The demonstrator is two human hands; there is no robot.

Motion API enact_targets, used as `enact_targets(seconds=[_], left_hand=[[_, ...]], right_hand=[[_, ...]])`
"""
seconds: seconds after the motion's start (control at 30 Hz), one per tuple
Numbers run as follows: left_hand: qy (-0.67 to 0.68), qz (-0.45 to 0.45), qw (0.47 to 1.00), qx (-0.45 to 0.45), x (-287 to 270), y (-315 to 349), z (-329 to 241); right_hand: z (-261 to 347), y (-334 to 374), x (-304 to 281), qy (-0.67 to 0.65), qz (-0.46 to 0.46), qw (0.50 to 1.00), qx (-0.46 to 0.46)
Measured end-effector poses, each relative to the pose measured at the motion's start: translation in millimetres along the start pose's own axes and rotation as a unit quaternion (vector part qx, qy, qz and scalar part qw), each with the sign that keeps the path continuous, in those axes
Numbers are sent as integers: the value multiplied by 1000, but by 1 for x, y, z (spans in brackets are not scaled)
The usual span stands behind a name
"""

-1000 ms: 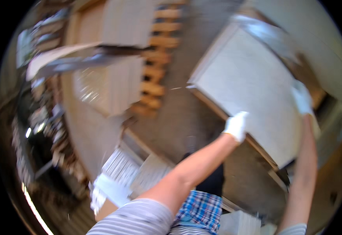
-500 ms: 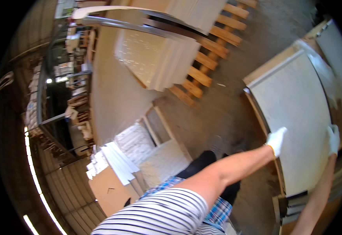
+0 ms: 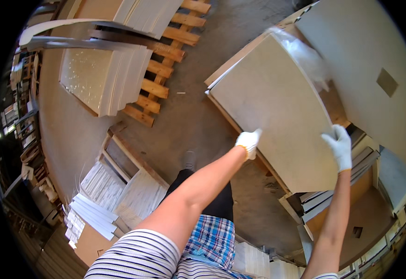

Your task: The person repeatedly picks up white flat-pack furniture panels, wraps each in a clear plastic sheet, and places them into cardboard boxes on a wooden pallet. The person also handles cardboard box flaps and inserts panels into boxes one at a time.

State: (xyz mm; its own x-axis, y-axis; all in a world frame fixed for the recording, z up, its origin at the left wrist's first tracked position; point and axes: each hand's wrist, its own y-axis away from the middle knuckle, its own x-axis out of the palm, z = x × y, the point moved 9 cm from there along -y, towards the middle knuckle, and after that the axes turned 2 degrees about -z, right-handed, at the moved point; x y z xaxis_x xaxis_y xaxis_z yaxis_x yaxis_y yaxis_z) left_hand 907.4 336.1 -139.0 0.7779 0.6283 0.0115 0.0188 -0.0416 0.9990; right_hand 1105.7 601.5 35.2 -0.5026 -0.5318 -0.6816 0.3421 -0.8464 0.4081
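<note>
A large square beige tile [image 3: 277, 107] is held flat in front of me over the concrete floor. My left hand [image 3: 248, 141], in a white glove, grips the tile's near-left edge. My right hand [image 3: 338, 146], also gloved, grips its near-right edge. Crumpled clear plastic wrap [image 3: 307, 56] clings to the tile's far corner. Below the tile, more tiles stand on edge in a wooden crate [image 3: 326, 200].
A big pale slab [image 3: 365, 69] leans at the right. Stacks of tiles [image 3: 105, 79] rest on a wooden pallet [image 3: 159, 88] at the upper left. Further tile packs in wooden frames [image 3: 114, 186] lie at the lower left. Shelving [image 3: 22, 121] lines the far left.
The view has swung, so the tile now sits nearer the middle. Both gloved hands keep their hold on its near edge, now spread wider apart.
</note>
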Motion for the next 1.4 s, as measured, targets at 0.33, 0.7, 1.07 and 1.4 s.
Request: enact_targets(seconds=[0.33, 0.7, 1.07, 1.4], left_hand=[[-220, -171, 777, 565, -72, 230, -207], [-209, 115, 860, 450, -100, 166, -221], [-259, 86, 836, 476, -89, 166, -233], [-230, 107, 833, 491, -76, 179, -240]], right_hand=[[133, 152, 12, 143, -125, 968, -162], [127, 173, 18, 121, -53, 988, -81], [-132, 301, -26, -234, 18, 917, 322], [-241, 347, 33, -485, -83, 789, 368]])
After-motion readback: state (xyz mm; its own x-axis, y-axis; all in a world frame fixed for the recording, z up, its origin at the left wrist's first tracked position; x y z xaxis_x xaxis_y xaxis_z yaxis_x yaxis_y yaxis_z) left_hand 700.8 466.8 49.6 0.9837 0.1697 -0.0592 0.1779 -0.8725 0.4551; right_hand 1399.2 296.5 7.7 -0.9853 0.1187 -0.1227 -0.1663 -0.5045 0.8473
